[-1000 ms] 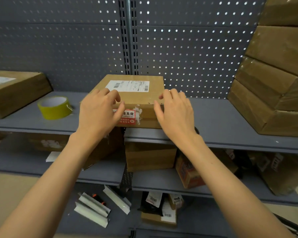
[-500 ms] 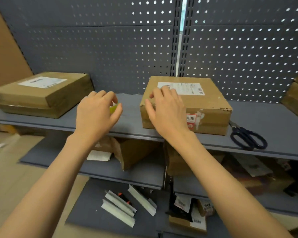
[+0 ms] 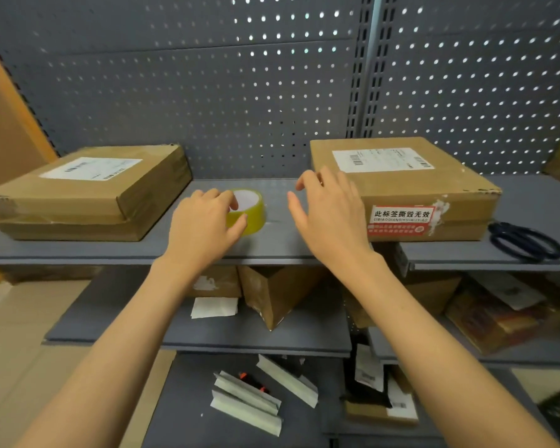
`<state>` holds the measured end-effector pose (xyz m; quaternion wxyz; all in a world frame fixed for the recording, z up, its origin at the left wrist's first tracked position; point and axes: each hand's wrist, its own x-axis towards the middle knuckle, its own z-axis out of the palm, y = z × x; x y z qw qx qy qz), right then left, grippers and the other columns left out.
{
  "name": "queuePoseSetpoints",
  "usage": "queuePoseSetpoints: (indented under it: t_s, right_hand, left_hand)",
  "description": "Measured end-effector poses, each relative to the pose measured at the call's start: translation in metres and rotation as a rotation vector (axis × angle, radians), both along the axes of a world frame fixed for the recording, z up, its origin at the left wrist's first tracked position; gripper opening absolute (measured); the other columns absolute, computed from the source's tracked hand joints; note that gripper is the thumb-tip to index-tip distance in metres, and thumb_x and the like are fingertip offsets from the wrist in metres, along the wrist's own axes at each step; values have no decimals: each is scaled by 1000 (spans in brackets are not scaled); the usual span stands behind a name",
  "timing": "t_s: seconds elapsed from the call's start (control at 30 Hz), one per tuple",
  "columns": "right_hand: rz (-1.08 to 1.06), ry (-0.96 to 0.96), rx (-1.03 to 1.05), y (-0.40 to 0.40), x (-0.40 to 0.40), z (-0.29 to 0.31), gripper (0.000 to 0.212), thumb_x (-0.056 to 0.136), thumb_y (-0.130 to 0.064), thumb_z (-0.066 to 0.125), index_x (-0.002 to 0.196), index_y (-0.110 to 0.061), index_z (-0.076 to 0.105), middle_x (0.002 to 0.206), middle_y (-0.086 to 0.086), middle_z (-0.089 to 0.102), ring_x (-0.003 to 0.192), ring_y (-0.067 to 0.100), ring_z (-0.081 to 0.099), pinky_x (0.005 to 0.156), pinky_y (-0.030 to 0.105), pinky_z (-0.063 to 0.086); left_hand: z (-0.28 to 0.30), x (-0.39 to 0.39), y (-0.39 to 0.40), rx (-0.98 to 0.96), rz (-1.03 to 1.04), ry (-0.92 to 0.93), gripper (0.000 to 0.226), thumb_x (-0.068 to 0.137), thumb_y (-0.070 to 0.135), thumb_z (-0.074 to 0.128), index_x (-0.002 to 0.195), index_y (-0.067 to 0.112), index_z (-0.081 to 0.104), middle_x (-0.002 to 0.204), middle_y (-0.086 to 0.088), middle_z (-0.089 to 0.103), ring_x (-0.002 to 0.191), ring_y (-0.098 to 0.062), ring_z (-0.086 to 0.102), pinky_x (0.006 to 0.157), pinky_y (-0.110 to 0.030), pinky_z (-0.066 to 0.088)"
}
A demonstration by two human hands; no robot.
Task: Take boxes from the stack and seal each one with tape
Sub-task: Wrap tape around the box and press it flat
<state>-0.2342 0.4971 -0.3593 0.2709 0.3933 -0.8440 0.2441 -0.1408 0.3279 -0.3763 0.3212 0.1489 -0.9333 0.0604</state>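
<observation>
While left hand (image 3: 204, 221) fingers curl round tape roll (image 3: 251, 210), right hand (image 3: 328, 218) loose; box (image 3: 434, 192) sticker: 此标签撕毁无效.

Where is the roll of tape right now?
In the head view the yellow tape roll lies flat on the upper grey shelf, left of centre, between two cardboard boxes, with the left hand closing around it.

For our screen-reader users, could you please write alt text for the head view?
A person's left hand closes on a yellow tape roll on a grey shelf, the open right hand beside a labelled cardboard box; scissors lie right.
</observation>
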Motion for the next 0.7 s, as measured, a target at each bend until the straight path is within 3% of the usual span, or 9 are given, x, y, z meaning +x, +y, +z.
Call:
queuePoseSetpoints:
  t_s: [0.2, 0.37, 0.47, 0.6, 0.7]
  right_hand:
    - [-18, 1, 22, 5, 0, -3, 25, 98, -29, 48, 108, -9, 59, 105, 10, 57, 98, 25, 51, 83, 35, 41]
    - [-25, 12, -1, 4, -4, -4, 22, 96, -26, 53, 103, -7, 61, 100, 11, 59, 93, 26, 53, 78, 34, 40]
    - [-24, 38, -16, 4, -5, -5, 20, 94, -25, 55, 99, -8, 62, 96, 11, 59, 90, 26, 54, 76, 34, 41]
    - [-11, 59, -71, 5, -12, -3, 16, 92, -23, 57, 94, -8, 63, 92, 11, 60, 86, 28, 54, 74, 36, 41]
    - [31, 33, -152, 3, -18, 3, 16, 90, -23, 56, 94, -9, 63, 92, 9, 61, 86, 29, 54, 74, 38, 41]
  left_hand:
    - [-14, -31, -5, 96, -10, -168, 43, 91, 38, 57, 121, 6, 58, 114, -17, 65, 103, -36, 57, 83, -41, 42]
    - [-22, -42, -13, 80, 4, -233, 36, 95, 39, 51, 109, 7, 58, 95, -19, 67, 89, -37, 60, 79, -40, 40]
    - [-20, -44, -13, 69, -2, -269, 34, 97, 39, 47, 107, 8, 56, 97, -18, 67, 93, -37, 60, 85, -39, 36]
    - [-4, -40, -5, 232, -72, -111, 33, 96, 31, 53, 109, 1, 57, 99, -25, 64, 93, -44, 57, 78, -43, 38]
    - [19, -35, 11, 457, -169, 79, 27, 94, 29, 58, 99, 3, 59, 87, -19, 61, 80, -37, 54, 65, -37, 35]
